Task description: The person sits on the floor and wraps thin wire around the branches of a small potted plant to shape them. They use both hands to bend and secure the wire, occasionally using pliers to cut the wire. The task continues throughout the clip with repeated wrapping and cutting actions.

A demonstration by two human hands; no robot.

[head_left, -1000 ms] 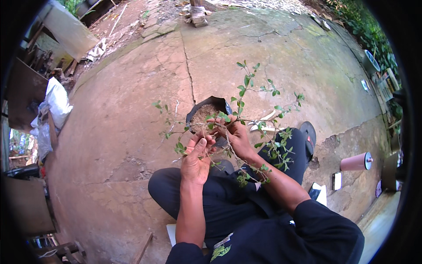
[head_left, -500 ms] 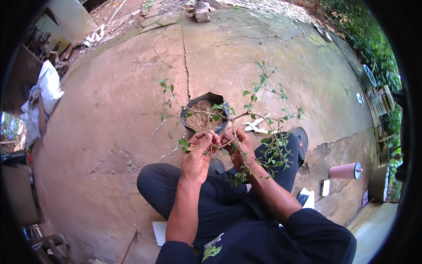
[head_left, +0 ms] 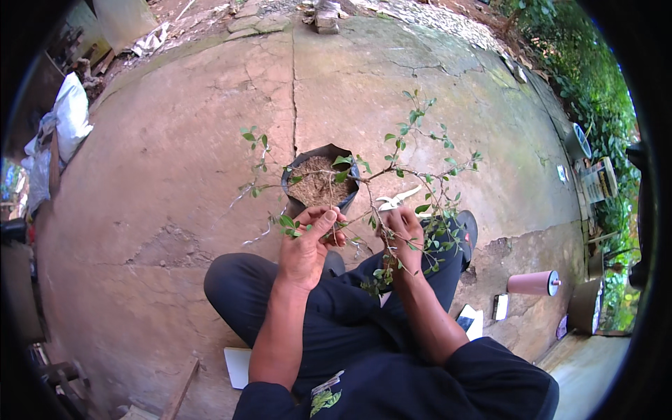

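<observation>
A small tree (head_left: 383,170) with thin, leafy branches grows in a black plastic planting bag (head_left: 285,183) of brown soil. My left hand (head_left: 302,246) is closed in a pinch on a thin branch at the bag's near side, with leaves beside the thumb. To its right, my right hand (head_left: 402,241) is among the drooping branches, fingers bent together and partly covered by leaves; what they hold, if anything, is hidden. Just beyond those fingers lie pale-handled pruning shears (head_left: 397,198). Pale wire (head_left: 262,234) trails from the branches left of the bag.
I sit cross-legged on cracked concrete (head_left: 175,175). On the right are a pink tumbler (head_left: 533,283), a white box-shaped item (head_left: 500,306) and a phone (head_left: 466,320). A white sack (head_left: 72,119) stands far left; a pale flat object (head_left: 238,367) lies by my left leg.
My right hand has moved right, away from my left hand, to beside the shears. My left hand keeps its pinch on the branch. The whole view has shifted slightly.
</observation>
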